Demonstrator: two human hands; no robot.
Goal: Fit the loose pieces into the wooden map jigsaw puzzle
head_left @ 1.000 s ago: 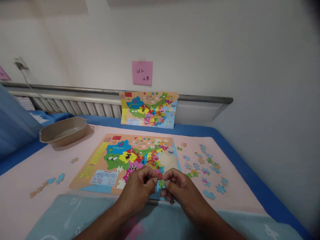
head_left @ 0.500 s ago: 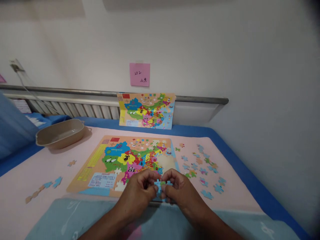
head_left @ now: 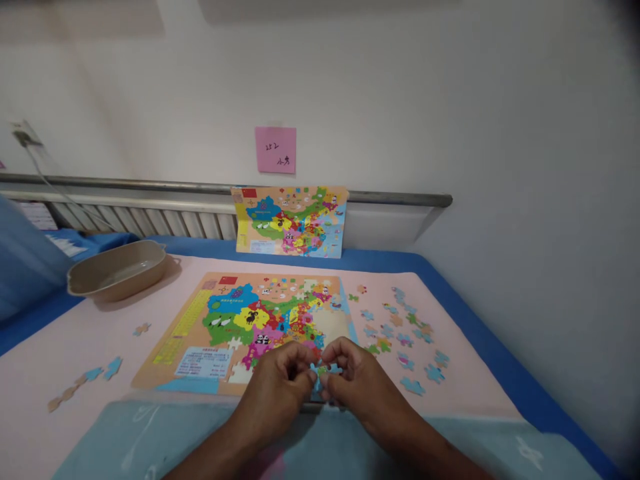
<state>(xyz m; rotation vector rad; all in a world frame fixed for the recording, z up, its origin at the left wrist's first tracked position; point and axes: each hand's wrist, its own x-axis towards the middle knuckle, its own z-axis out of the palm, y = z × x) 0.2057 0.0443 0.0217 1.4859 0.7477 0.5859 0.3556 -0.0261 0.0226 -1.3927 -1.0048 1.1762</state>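
Observation:
Between my two hands, above the near edge of the map puzzle (head_left: pixel 195 333), are small light blue and green puzzle pieces (head_left: pixel 334 369). The fingertips of my left hand (head_left: pixel 283 377) pinch them from the left. Thumb and fingers of my right hand (head_left: pixel 353 377) close on them from the right. Fingers cover much of the pieces, so I cannot tell whether they are joined. Most of the map is filled in, with a pale gap (head_left: pixel 333 327) on its right side and smaller gaps near the lower middle and top.
Several loose puzzle pieces (head_left: pixel 413 385) lie on the pink cloth to the right, and a row of pieces (head_left: pixel 93 373) on the left. A beige basin (head_left: pixel 120 275) stands at the back left. A reference map picture (head_left: pixel 290 223) leans against the wall rail (head_left: pixel 400 199).
Both hands stay together at almost the same spot, with fingers shifting slightly around the pieces. The whole view has moved a little.

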